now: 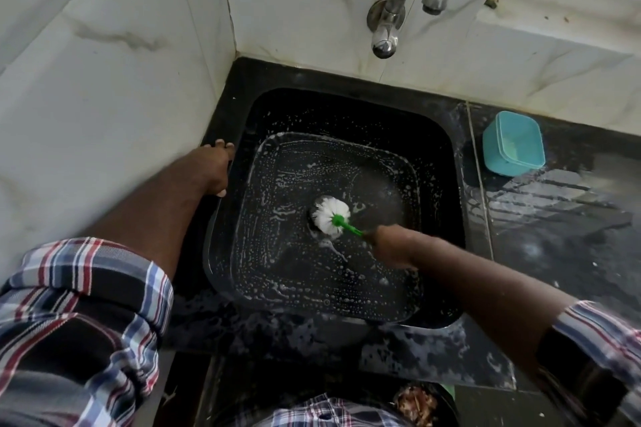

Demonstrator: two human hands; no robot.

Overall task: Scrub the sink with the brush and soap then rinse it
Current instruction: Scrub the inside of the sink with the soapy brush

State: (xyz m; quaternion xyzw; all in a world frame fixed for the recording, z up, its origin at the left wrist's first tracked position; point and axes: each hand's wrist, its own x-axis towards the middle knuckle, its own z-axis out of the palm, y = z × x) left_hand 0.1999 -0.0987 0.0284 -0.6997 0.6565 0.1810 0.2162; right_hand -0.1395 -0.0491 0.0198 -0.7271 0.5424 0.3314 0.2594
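Item: black sink point(347, 107), square basin set in a dark stone counter point(555, 236), corner position against white marbled wall tiles point(104, 80). Condition: floor and lower walls are carrying streaks and beads of white soap foam point(277, 253); upper back wall is showing only scattered specks.

Item: brush point(331, 215), white bristle head on a green handle. Location: bristles are pressing on the basin floor near its centre, apparently over the drain, which is hidden beneath them.

Item: right hand point(392, 246), fingers closing round the low end of the green handle; slightly blurred, so the exact finger placement is not readable.

Item: left hand point(216, 166), fingers lying fairly straight over the left rim of the sink, bracing, holding nothing.

Item: tap point(409, 0), chrome, wall-mounted, spout sitting above the back edge; no water is running.

Item: teal container point(513, 146), open, standing on the counter just right of the sink, a pale residue inside; contents cannot be identified.

Step in hand, judged: scrubbing is under way, rinsing is not yet begun.

Handling notes, judged:
- Keeping the bristles splayed flat and working in small overlapping circles is likely serving best on the floor
- The upper walls and the four rounded corners are looking least lathered and are calling for attention before any rinse
- Tilting the handle lower is helping the head reach the wall-to-floor curve
- The bracing hand is steadying the body; keeping it on the rim is guarding against slipping on the wet counter edge
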